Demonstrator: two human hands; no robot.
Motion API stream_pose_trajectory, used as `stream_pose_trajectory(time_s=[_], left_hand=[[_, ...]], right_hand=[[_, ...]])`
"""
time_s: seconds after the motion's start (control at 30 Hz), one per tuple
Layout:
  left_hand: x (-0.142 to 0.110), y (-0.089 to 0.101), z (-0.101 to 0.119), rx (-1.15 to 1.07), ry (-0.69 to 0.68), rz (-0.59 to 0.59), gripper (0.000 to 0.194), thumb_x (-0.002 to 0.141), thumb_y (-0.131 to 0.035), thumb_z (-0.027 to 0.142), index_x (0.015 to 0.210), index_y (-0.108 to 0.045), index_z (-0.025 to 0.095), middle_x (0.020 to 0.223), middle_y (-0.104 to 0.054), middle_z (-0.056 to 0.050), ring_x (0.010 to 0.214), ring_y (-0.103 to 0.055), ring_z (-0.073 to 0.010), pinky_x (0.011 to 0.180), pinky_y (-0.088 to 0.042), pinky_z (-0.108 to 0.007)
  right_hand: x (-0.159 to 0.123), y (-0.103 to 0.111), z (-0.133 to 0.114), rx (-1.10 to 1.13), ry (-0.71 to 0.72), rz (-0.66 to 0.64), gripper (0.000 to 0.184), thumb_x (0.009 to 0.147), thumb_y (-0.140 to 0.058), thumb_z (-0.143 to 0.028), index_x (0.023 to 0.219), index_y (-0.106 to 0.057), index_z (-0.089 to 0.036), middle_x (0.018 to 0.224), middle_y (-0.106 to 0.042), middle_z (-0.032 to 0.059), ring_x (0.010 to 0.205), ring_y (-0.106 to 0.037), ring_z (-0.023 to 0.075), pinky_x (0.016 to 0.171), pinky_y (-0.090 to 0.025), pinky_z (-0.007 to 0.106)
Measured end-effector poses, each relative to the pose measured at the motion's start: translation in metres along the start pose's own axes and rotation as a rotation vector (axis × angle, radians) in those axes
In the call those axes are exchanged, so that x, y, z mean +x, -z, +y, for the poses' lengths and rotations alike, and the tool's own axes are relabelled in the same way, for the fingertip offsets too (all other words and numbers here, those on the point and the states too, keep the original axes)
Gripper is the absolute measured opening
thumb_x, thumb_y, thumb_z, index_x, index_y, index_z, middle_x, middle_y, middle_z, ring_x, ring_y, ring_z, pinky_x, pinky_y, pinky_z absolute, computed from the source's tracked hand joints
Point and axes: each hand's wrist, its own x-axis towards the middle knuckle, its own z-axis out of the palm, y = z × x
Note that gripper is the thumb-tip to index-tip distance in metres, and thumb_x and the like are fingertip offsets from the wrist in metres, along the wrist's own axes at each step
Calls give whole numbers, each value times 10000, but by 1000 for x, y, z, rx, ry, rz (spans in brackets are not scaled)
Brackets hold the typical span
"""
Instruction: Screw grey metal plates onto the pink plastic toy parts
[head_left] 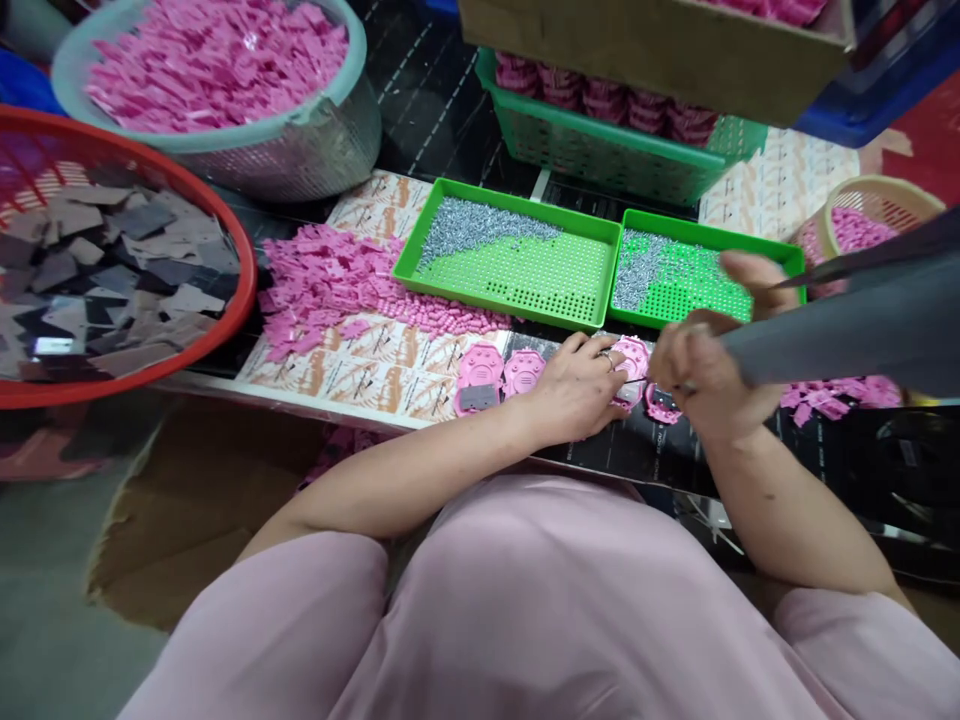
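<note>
My left hand [577,385] rests on the table edge, fingers curled onto a pink plastic part [632,362] and holding it down. My right hand [709,365] is closed round a long grey tool [847,325] that runs off to the right, its front end over the same pink part. Two more pink round parts [501,375] lie just left of my left hand, one with a grey insert. A further pink piece [661,405] lies under my right hand.
Two green trays, one on the left [510,262] and one on the right [675,275], hold tiny metal screws. Loose pink pieces [322,280] are heaped beside them. A red basket [112,270] holds grey squares, a pale basin [225,70] pink parts. A green crate [600,140] and cardboard box [652,45] stand behind.
</note>
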Motion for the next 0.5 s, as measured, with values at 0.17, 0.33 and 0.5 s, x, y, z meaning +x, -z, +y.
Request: stream_pose_trajectory(time_s=[0.17, 0.33, 0.5], left_hand=[[-2, 4, 4, 57, -27, -9, 391, 862, -651, 446, 1057, -672, 108, 1220, -644, -116, 1254, -493, -293, 977, -369, -419], [-6, 3, 6, 105, -48, 25, 413, 868, -638, 467, 1059, -665, 103, 1212, -649, -140, 1232, -513, -294, 993, -356, -431], [-9, 7, 7, 67, -32, 29, 450, 872, -628, 482, 1114, -642, 103, 1200, -656, -136, 1197, -543, -279, 998, -364, -434]], right_hand=[[60, 16, 4, -121, 289, 406, 471, 781, -680, -453, 474, -373, -270, 378, -311, -45, 308, -344, 110, 292, -238, 316], [94, 38, 50, -207, 324, 495, 328, 724, -738, -564, 794, -486, -366, 405, -385, -102, 326, -334, 110, 341, -258, 329], [102, 41, 68, -282, 263, 452, 409, 762, -697, -586, 1069, -485, -419, 475, -419, -82, 402, -337, 131, 418, -280, 362]])
